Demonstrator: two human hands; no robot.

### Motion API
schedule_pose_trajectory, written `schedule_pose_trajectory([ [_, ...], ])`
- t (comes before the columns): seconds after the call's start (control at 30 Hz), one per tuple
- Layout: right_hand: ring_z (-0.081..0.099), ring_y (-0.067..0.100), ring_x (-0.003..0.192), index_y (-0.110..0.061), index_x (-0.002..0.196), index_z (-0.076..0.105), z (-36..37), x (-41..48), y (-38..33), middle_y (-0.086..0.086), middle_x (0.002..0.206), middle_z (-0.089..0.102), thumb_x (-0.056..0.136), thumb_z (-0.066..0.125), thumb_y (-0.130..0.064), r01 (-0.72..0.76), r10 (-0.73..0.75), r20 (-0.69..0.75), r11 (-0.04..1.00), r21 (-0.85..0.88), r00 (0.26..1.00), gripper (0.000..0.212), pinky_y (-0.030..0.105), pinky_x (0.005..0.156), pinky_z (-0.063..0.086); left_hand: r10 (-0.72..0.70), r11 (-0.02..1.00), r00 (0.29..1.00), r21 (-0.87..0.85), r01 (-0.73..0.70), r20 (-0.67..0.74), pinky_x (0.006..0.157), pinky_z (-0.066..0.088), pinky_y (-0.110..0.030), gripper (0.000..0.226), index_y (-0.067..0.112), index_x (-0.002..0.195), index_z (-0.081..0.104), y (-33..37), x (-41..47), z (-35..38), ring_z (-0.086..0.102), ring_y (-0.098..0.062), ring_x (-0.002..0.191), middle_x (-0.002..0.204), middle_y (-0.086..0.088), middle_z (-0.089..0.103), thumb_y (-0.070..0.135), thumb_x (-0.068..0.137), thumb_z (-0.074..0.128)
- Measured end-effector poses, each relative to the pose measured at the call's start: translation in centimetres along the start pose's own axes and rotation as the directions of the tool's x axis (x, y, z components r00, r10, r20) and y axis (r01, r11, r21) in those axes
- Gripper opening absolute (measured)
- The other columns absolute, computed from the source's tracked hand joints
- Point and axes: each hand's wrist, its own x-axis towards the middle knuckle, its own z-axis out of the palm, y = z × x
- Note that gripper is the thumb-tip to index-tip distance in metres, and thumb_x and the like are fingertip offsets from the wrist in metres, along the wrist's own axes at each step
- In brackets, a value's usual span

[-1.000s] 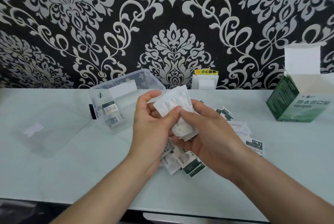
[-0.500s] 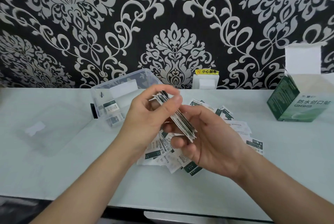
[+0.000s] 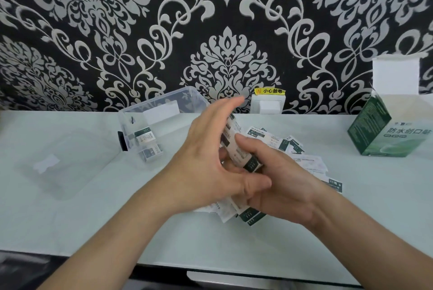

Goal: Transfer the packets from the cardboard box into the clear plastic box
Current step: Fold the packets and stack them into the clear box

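Head view, packets (image 3: 236,152) within right hand (image 3: 288,186) grip

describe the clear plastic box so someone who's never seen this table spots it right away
Follow the black-and-silver patterned wall down to the back edge of the pale table, left of centre. The clear plastic box stands there, with green-and-white packets inside. Unlike the flat clear lid lying to its left and the green cardboard box at far right, it is see-through with raised walls.

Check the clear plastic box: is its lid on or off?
Off. The clear plastic box has no lid on it. The lid lies flat on the table beside it, and packets show inside.
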Motion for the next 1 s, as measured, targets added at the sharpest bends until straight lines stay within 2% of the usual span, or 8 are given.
schedule_pose_trajectory([
  [0.13,0.053,0.017,0.077,-0.017,0.090,0.068,0.2,-0.2,0.2,0.009,0.087,0.053,0.085,0.064,-0.035,0.016,-0.018,-0.021,0.997,-0.071,1.000,0.020,0.027,0.064,0.048,0.073,0.989,0.997,0.129,-0.068,-0.030,0.092,0.050,-0.033,0.091,0.041,0.137,0.036,-0.5,0.0,0.8,0.043,-0.006,0.122,0.136,0.022,0.029,0.048,0.056,0.078],
  [0.33,0.052,0.023,0.079,-0.005,0.113,0.063,-0.1,-0.2,-0.3,0.013,0.094,0.059,0.092,0.055,-0.038,0.006,-0.011,-0.017,0.965,-0.260,1.000,0.040,0.030,0.067,0.043,0.109,0.918,0.992,0.390,-0.076,-0.064,0.071,0.042,-0.025,0.059,0.036,0.110,0.049,-1.2,-0.1,0.6,0.046,-0.009,0.092,0.112,0.011,0.036,0.052,0.055,0.065],
  [0.5,0.056,0.022,0.080,0.002,0.111,0.065,-0.3,-0.4,-0.7,0.014,0.097,0.067,0.099,0.050,-0.032,0.064,-0.096,-0.064,0.919,-0.388,0.993,0.039,0.032,0.069,0.048,0.065,0.891,0.994,0.453,-0.019,-0.087,0.063,0.032,-0.020,0.055,0.034,0.100,0.044,-1.2,0.0,0.5,0.041,-0.007,0.084,0.103,0.010,0.033,0.060,0.054,0.059],
  [0.63,0.041,0.002,0.051,-0.011,0.082,0.059,0.1,-0.6,-0.3,-0.014,0.056,0.047,0.099,0.050,-0.028,0.137,-0.372,-0.036,0.429,-0.893,0.928,0.026,0.022,0.054,0.035,-0.005,0.835,0.991,0.544,0.076,-0.132,0.064,0.034,-0.025,0.066,0.028,0.106,0.044,-1.3,0.0,0.7,0.042,-0.014,0.096,0.101,0.006,0.031,0.061,0.049,0.037],
  [0.7,0.041,0.004,0.047,-0.012,0.076,0.056,0.0,-0.3,-0.2,-0.013,0.053,0.046,0.099,0.048,-0.018,0.152,-0.445,-0.034,0.377,-0.914,0.895,0.025,0.025,0.052,0.034,-0.026,0.830,0.988,0.548,0.105,-0.150,0.063,0.033,-0.023,0.066,0.029,0.108,0.042,-0.9,-0.1,0.8,0.041,-0.014,0.095,0.101,0.007,0.030,0.063,0.050,0.039],
  [0.83,0.060,0.026,0.066,-0.001,0.092,0.066,-1.6,-0.1,-0.8,0.012,0.074,0.067,0.101,0.045,-0.007,0.179,-0.367,-0.056,0.574,-0.799,0.929,0.024,0.043,0.071,0.053,-0.186,0.949,0.983,0.256,0.182,-0.010,0.065,0.040,-0.017,0.061,0.044,0.105,0.043,-0.6,0.3,-0.2,0.049,0.003,0.083,0.105,0.015,0.039,0.071,0.055,0.065],
  [0.93,0.050,0.019,0.062,-0.001,0.102,0.067,-2.8,-0.6,-1.8,0.010,0.069,0.058,0.099,0.046,-0.007,0.132,-0.115,0.064,0.887,-0.443,0.991,0.021,0.024,0.059,0.047,-0.152,0.960,0.984,-0.252,0.124,-0.095,0.050,0.041,-0.033,0.027,0.035,0.088,0.058,-0.6,0.5,-1.3,0.049,-0.013,0.059,0.079,0.000,0.057,0.057,0.077,0.068],
  [1.0,0.043,0.013,0.057,-0.002,0.107,0.064,-2.7,-0.6,-1.7,0.007,0.066,0.051,0.096,0.045,-0.007,0.036,-0.004,0.199,0.987,-0.159,0.980,0.023,0.018,0.054,0.037,-0.079,0.944,0.965,-0.330,-0.009,-0.250,0.042,0.032,-0.040,0.021,0.020,0.078,0.059,-0.7,0.6,-1.3,0.039,-0.029,0.052,0.065,-0.014,0.048,0.040,0.085,0.063],
])
